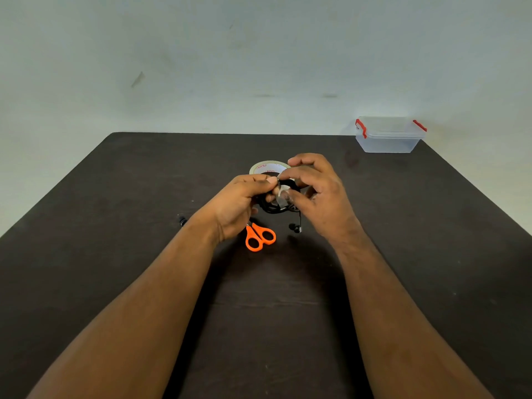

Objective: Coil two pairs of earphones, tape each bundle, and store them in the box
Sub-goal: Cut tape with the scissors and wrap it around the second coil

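Note:
Above the middle of the dark table (pixel 115 226) my left hand (pixel 240 203) grips a coiled bundle of black earphones (pixel 276 210). An earbud (pixel 295 227) dangles from the bundle on a short wire. My right hand (pixel 316 194) pinches a piece of clear tape (pixel 283 197) against the coil. A roll of tape (pixel 267 168) lies on the table just behind my hands. The clear plastic box (pixel 388 136) with red clips stands open at the far right corner. A small black part (pixel 182 221), perhaps of the second earphones, shows left of my left wrist.
Orange-handled scissors (pixel 260 237) lie on the table below my left hand, blades hidden under it. A pale wall rises behind the table's far edge.

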